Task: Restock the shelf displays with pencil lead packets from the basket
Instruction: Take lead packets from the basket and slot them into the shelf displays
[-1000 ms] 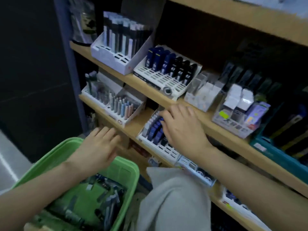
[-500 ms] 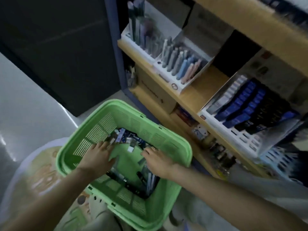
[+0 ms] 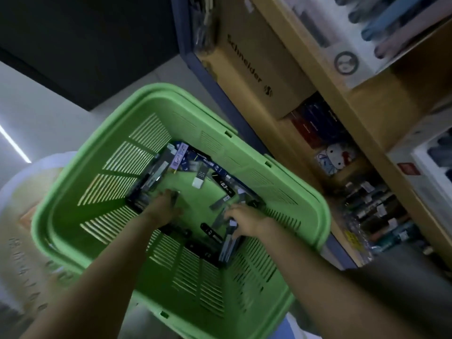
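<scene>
I'm digging in the basket (image 3: 186,94): right grip (image 3: 245,222) pinching a packet (image 3: 227,248) by the right wall; left grip (image 3: 164,206), cannot tell.

Slim dark pencil lead packets (image 3: 226,188) loose on the floor of the green slotted basket (image 3: 137,155)

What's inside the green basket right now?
Loose pencil lead packets lie scattered in the green basket, with the left hand and right hand down among them. Whatever sits under the hands and forearms is hidden.
</scene>
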